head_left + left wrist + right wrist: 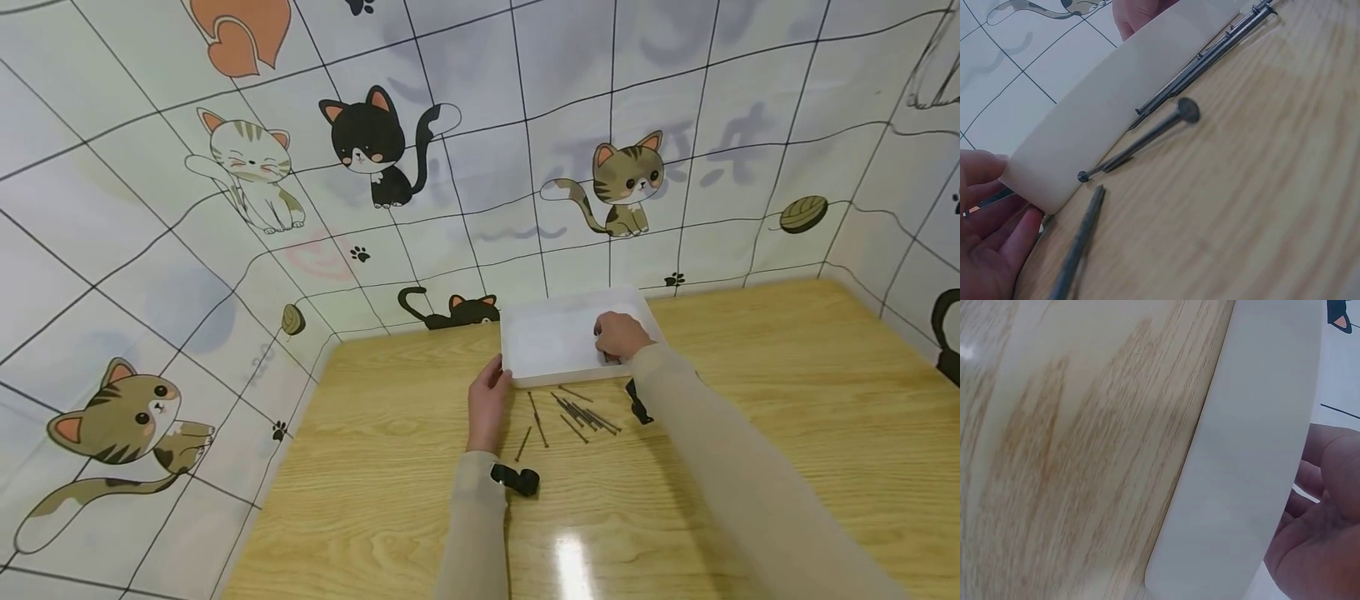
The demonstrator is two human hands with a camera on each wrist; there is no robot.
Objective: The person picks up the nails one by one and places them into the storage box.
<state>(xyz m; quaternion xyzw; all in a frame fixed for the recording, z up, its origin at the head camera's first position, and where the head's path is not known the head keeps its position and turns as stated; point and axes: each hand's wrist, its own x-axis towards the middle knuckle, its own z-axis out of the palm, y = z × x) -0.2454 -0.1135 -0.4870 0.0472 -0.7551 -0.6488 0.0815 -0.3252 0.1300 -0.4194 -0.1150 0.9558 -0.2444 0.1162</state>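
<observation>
A shallow white tray [555, 342] stands on the wooden table against the wall. My left hand [489, 404] holds its near left corner, the thumb at the rim and the fingers along the outer side. My right hand [624, 336] is down inside the tray at its right end, fingers curled. Dark nails [612, 358] show just below it, and I cannot tell whether the fingers grip one. In the right wrist view the tray wall [1241, 444] covers those fingertips. Several loose nails [585, 412] lie in front of the tray, one nail [1082, 247] close by the left hand.
The wooden table [390, 467] runs up to a wall [487, 167] with a cat print and grid lines. Small black cameras are strapped to both wrists, the left camera [517, 480] low over the table near the nails.
</observation>
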